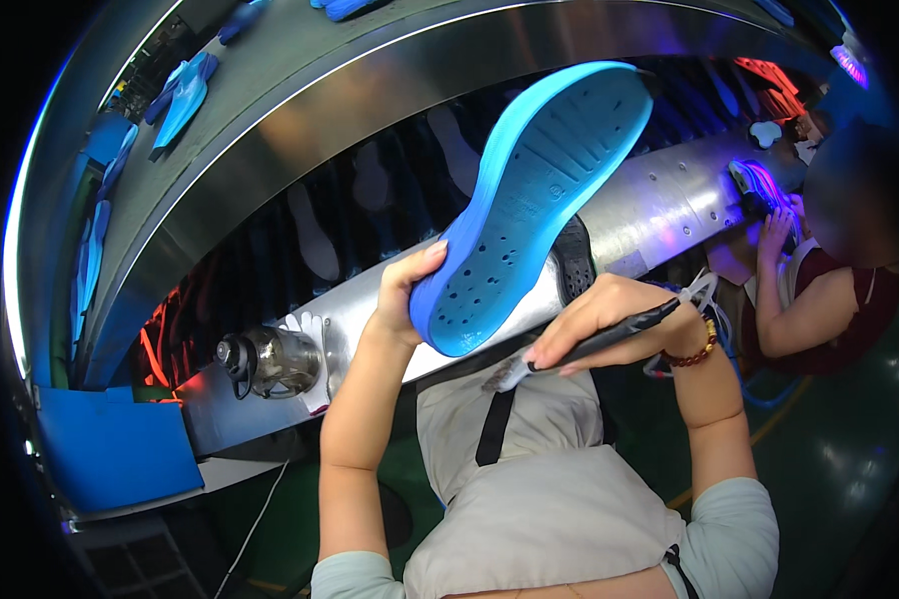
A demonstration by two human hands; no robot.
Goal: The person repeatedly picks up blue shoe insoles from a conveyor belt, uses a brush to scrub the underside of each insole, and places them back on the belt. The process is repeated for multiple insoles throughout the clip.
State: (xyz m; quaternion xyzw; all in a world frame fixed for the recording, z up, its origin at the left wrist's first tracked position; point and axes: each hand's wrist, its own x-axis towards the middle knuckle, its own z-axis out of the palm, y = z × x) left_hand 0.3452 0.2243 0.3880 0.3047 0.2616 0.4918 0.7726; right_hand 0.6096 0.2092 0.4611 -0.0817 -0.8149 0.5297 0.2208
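A bright blue shoe sole (529, 200) is tilted up in front of me, its inner face with holes and ridges toward me. My left hand (410, 290) is closed round its heel end. Below and to the right of the heel, my right hand (614, 314) grips a brush (619, 329) with a dark handle. Its bristles point left and down, apart from the sole, above my light apron (539, 509). A pale cord or tube is at the handle's back end. Behind the right hand, a black sole (574, 260) rests on the metal bench (659, 210).
A metal pot with a black top (275, 361) stands at the bench's left, beside a white glove (312, 331). Several soles (312, 235) lie behind the bench. A curved conveyor (270, 70) carries blue soles beyond. At right, a co-worker's hands (777, 232) hold a shoe under purple light.
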